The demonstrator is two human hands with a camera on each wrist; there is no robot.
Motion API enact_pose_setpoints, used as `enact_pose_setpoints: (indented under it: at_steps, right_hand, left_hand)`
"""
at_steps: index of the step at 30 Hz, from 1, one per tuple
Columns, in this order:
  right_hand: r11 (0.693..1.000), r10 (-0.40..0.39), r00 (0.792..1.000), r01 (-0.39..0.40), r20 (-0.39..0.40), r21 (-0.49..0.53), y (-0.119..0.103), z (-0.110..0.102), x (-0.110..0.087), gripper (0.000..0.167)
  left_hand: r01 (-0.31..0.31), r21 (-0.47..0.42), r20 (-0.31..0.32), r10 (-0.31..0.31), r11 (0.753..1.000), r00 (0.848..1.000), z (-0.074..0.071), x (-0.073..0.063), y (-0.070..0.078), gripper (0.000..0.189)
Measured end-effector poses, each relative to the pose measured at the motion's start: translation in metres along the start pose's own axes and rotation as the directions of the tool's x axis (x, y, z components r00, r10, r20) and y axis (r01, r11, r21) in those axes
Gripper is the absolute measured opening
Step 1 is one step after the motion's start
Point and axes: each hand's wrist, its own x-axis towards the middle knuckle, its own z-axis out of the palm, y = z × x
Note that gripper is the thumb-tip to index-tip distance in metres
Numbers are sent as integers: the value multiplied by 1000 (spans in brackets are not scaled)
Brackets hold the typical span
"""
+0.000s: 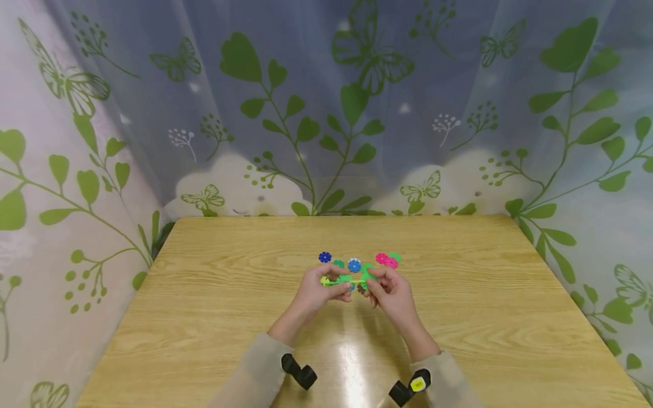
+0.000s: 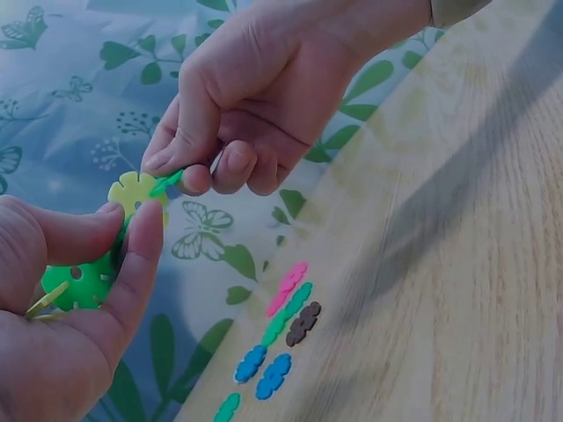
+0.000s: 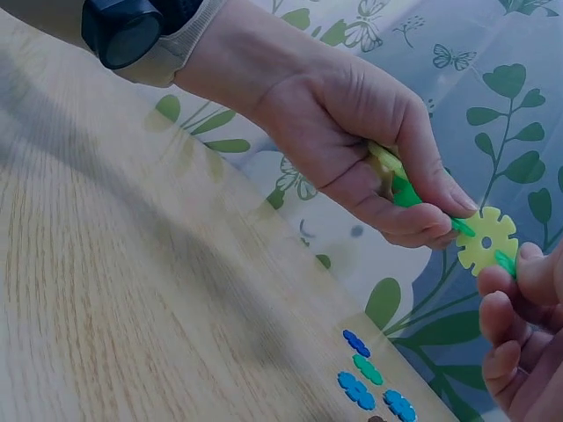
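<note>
Both hands meet above the table, joined by a small chain of flat notched plastic discs. My left hand (image 1: 317,288) pinches a green disc (image 2: 86,288) between thumb and fingers; a bit of yellow shows behind it. At the chain's middle is a yellow notched disc (image 3: 486,242) with a round centre hole, slotted to green discs at both sides. My right hand (image 1: 394,294) pinches a green disc (image 3: 505,262) edge-on beside the yellow one. Its fingers hide most of that disc.
Loose discs lie on the wooden table (image 1: 204,294) beyond the hands: a dark blue disc (image 1: 325,257), a light blue disc (image 1: 354,266), pink discs (image 1: 381,259), green ones and a brown disc (image 2: 303,323). A leaf-printed curtain (image 1: 306,170) hangs behind the table.
</note>
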Motion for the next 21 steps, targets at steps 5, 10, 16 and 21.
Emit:
enact_pose_setpoints:
  at_steps: [5,10,16,21]
  right_hand:
    - [1000,31,999,-31,23,-6,1,-4,0,21]
    - [998,55,998,-54,31,-25,0,-9,2,26]
    - [997,83,996,-82,26,-13,-3,-13,5,29]
    - [997,78,996,-78,41,6,-2,-15,4,33]
  left_hand:
    - [-14,140,21,11,990,1000,-4,0,1,33]
    - [-59,297,57,44,953,997,-10,0,5,36]
    - [-58,302,86,33,952,996,-12,1,8,35]
    - [-54,271,112,25,961,993,-12,1,6,38]
